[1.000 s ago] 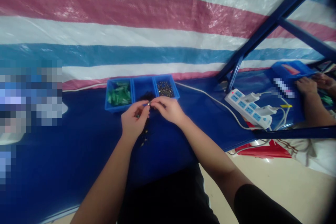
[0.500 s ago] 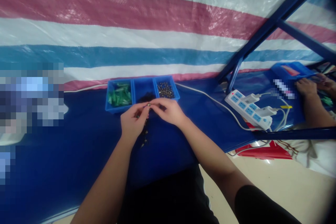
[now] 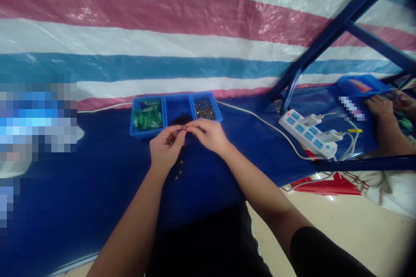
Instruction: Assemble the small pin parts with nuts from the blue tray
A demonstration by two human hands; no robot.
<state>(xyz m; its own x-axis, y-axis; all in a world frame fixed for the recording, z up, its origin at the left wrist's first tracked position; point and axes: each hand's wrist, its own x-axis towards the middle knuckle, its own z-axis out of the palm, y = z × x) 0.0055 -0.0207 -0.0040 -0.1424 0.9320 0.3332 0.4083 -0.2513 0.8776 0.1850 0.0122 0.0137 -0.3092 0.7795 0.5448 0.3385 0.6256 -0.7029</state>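
Observation:
My left hand (image 3: 166, 147) and my right hand (image 3: 210, 136) meet at their fingertips in front of a blue three-part tray (image 3: 147, 132). Between them, both pinch a small shiny metal part (image 3: 184, 128), too tiny to name more exactly. A bit of green shows behind the left fingers. Just below the hands, several small metal pieces (image 3: 180, 169) lie on the blue table. The tray's left section holds green pieces (image 3: 148, 117), the middle one a dark heap (image 3: 182, 119), and the right one brass-coloured and dark metal parts (image 3: 204, 110).
A white power strip (image 3: 307, 134) with plugged-in chargers lies to the right, its cable (image 3: 260, 121) running behind the tray. Blue metal frame bars (image 3: 320, 52) rise beside it. Beyond them are another person's hands (image 3: 381, 106) and a blue bin (image 3: 360, 84). A striped sheet (image 3: 195, 17) hangs behind.
Both hands stay pinched together at nearly the same place, with only a slight shift of the fingers. The view has tilted very slightly.

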